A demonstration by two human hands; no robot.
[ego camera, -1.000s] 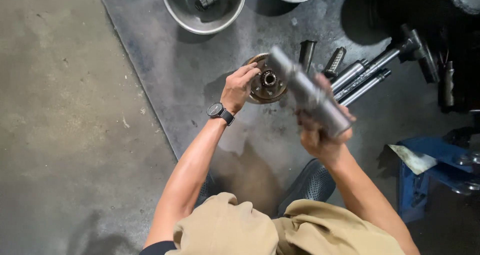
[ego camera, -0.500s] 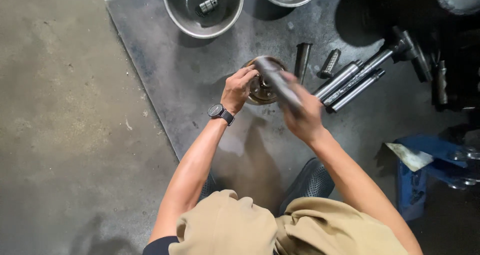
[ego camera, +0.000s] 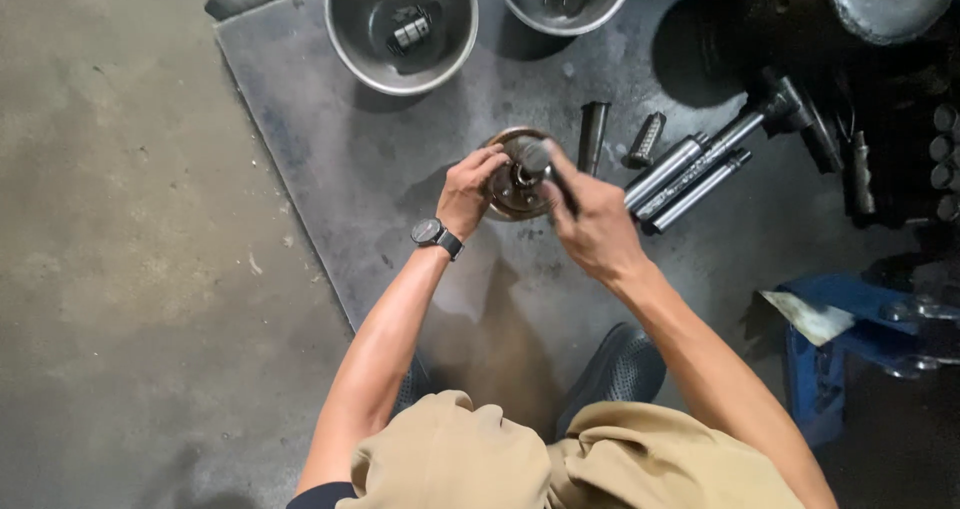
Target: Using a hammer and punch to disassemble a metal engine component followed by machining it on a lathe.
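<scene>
Head view, looking straight down: crouched over a dark steel plate (ego camera: 330, 169) laid on the concrete floor (ego camera: 120, 269). Left hand (ego camera: 470, 191), watch (ego camera: 432, 234) at the wrist, closed around the near-left rim of a round brownish metal hub (ego camera: 508, 201) lying flat on the plate, steadying it. Right hand (ego camera: 595, 224) wrapped tight around a grey steel shaft (ego camera: 537, 156), held nearly upright over the middle of the hub, lower end down at the centre bore; whether already seated in the bore or only touching its mouth, impossible to tell, hidden by fingers. Judged as the fitting step: lining the shaft up with the hub's hole. Next move, by that reading, calls for keeping the shaft square to the hub, holding the hub firm against sliding, and pressing or turning straight down without tilt. Around the work: two short dark sleeves (ego camera: 593, 134) just beyond the hub, apart from it; three long bright rods (ego camera: 690, 174) lying side by side to the right; a large steel bowl (ego camera: 350, 19) with small parts inside farther off, a second bowl (ego camera: 520, 4) beside it at the top edge. Blue metal stand (ego camera: 830, 369) at lower right, well apart. Grey shoe (ego camera: 620, 369) beneath the right forearm.
</scene>
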